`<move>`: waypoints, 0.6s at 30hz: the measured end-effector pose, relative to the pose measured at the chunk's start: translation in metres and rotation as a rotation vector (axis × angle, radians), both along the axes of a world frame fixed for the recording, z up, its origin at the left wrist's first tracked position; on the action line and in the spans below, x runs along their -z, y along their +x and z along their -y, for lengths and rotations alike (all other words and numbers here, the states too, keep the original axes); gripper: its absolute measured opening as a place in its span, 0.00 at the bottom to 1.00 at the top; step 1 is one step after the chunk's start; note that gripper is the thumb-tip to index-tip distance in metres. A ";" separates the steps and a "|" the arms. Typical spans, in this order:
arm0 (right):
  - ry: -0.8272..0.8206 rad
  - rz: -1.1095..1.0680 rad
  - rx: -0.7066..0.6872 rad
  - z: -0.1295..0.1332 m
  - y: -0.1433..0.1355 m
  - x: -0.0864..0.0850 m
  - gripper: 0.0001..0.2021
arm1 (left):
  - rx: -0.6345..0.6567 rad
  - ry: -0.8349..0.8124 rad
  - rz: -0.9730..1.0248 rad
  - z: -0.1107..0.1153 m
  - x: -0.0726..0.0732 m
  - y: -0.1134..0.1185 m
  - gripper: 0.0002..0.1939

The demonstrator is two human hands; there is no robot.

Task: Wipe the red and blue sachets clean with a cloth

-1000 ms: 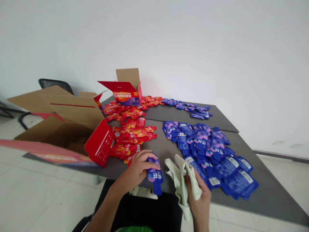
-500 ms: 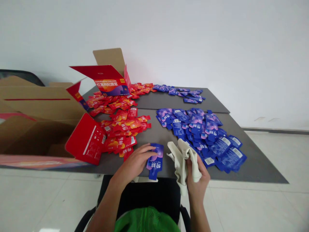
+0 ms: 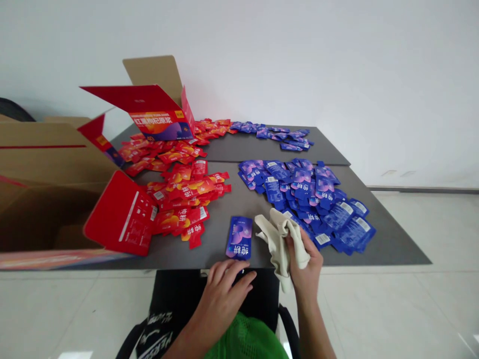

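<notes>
My left hand (image 3: 224,289) bottom centre, fingers loose, holding nothing, just below table (image 3: 392,249) edge. Blue sachet (image 3: 239,238) flat on table just above it, centre frame. My right hand (image 3: 305,267) clenched on cloth (image 3: 279,234), right of sachet.

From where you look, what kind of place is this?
Probably a plain packing or sorting room: grey tables covered with small red sachets and blue sachets, open cardboard cartons, bare white wall.

We have one head view, looking forward and down from close above our hands, across the table (image 3: 374,249) toward the wall (image 3: 337,60) beyond them.
</notes>
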State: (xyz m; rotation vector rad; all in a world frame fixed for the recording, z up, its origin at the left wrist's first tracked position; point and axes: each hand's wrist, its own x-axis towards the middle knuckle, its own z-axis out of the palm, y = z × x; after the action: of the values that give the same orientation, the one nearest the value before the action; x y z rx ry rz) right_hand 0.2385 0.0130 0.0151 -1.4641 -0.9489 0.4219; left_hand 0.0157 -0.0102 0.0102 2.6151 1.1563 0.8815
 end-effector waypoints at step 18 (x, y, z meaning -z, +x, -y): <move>0.081 0.260 -0.175 -0.011 -0.007 -0.029 0.16 | 0.005 0.079 0.159 -0.004 0.018 -0.032 0.14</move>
State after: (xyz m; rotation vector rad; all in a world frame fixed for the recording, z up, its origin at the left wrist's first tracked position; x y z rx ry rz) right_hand 0.2318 0.0244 0.0437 -1.3884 -1.2933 0.3203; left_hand -0.0166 -0.0066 -0.0076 2.5513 1.0953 1.1338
